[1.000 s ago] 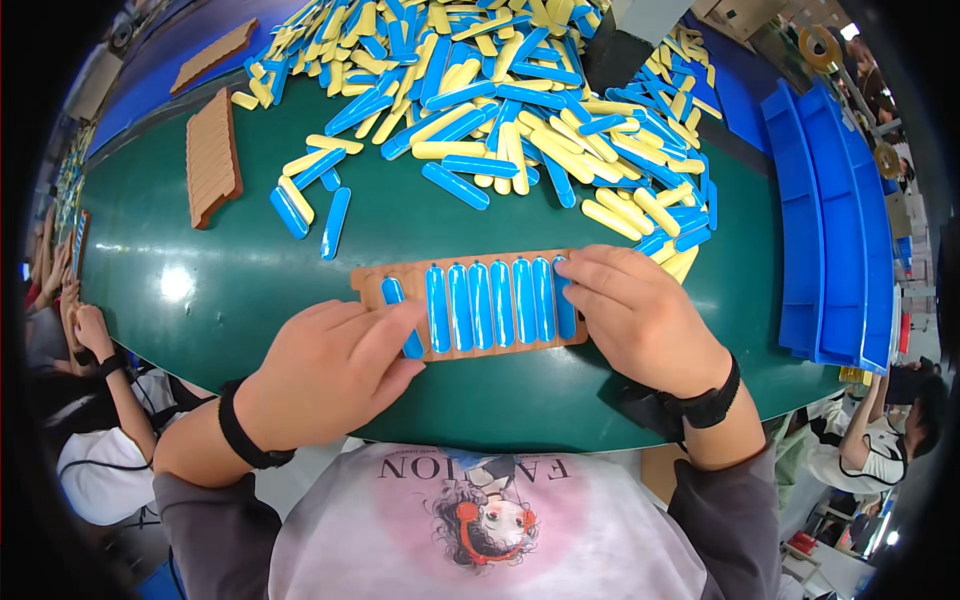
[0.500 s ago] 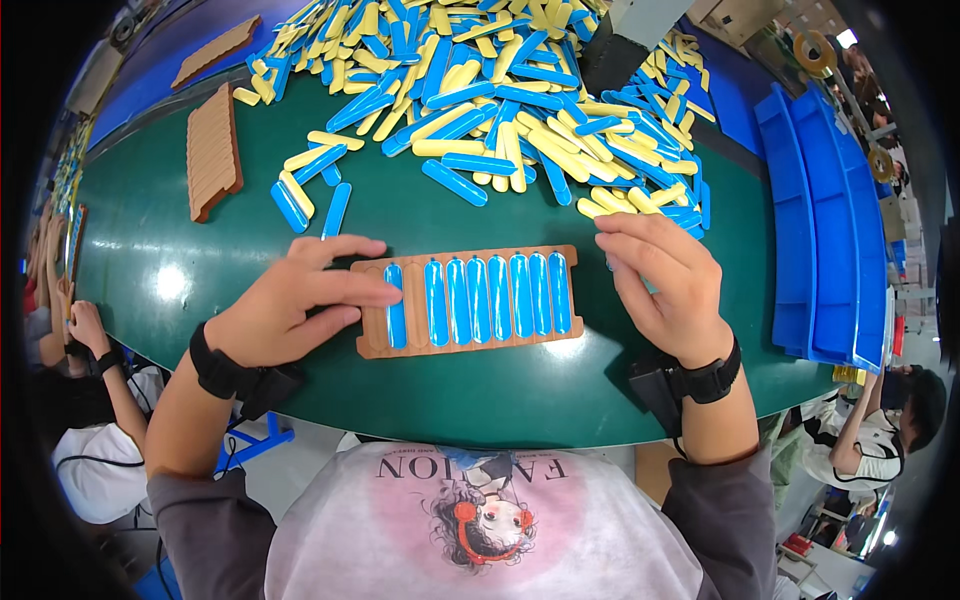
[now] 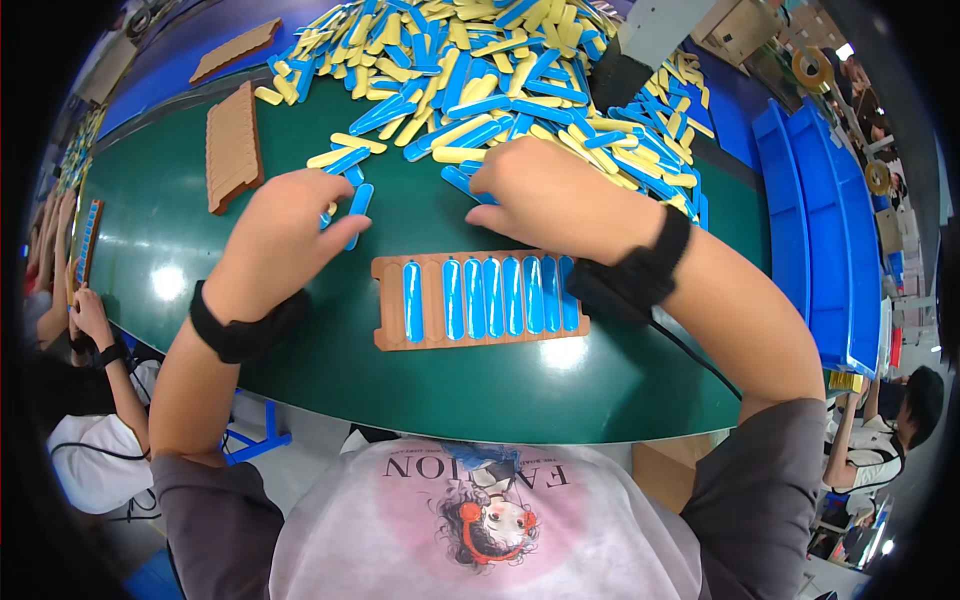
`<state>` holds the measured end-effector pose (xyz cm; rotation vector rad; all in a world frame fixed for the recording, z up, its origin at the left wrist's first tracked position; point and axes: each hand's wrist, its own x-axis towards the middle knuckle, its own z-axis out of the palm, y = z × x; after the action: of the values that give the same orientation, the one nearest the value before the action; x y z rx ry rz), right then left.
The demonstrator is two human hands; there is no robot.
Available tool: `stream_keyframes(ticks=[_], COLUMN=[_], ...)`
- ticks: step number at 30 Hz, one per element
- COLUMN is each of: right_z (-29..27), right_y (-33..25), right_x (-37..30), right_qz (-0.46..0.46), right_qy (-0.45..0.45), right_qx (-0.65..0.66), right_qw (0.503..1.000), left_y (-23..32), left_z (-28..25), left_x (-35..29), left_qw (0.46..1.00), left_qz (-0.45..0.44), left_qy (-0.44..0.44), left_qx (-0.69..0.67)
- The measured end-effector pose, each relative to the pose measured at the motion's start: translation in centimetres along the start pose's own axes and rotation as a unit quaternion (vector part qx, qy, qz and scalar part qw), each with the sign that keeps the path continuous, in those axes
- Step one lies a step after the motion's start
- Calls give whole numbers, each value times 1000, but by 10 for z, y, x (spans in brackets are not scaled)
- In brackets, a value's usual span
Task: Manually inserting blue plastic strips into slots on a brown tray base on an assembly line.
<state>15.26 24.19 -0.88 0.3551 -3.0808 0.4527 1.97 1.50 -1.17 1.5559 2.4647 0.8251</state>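
Note:
A brown slotted tray [image 3: 432,320] lies in front of me. Flat, round-ended blue strips [image 3: 453,300] fill most of its slots; the leftmost slot and the third from the left hold none. My left hand [image 3: 285,230] is over a few loose strips left of the tray, thumb apart from its bent fingers, beside a blue strip [image 3: 361,205]. Beyond the tray, my right hand [image 3: 560,190] reaches to the near edge of the strip pile, fingers bent and thumb apart. Another blue strip [image 3: 456,180] lies at its fingertips. Its wrist strap device covers the tray's right end.
A big heap of blue and yellow strips [image 3: 480,85] covers the far side of the green table [image 3: 300,370]. Two more brown trays [image 3: 232,150] lie at far left. Blue bins [image 3: 790,220] stand along the right, and a grey post [image 3: 655,35] rises behind the heap. Other people work at both sides.
My left hand has left the tray and moved up to the loose strips. My right hand has swung left and forward to the heap's edge. The tray sits slightly farther right in view.

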Motion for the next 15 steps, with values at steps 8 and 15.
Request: stream_keyframes(ticks=[8, 15], right_z=[3, -13], right_y=[6, -70], right_x=[12, -46], right_qz=[7, -117], right_qy=[7, 119], right_qx=[-95, 14], right_qw=[995, 986], left_y=[-12, 50], left_z=[14, -2], left_x=[-1, -57], left_qw=[978, 974], left_qz=[65, 146], left_qy=[-21, 63], left_qx=[197, 159])
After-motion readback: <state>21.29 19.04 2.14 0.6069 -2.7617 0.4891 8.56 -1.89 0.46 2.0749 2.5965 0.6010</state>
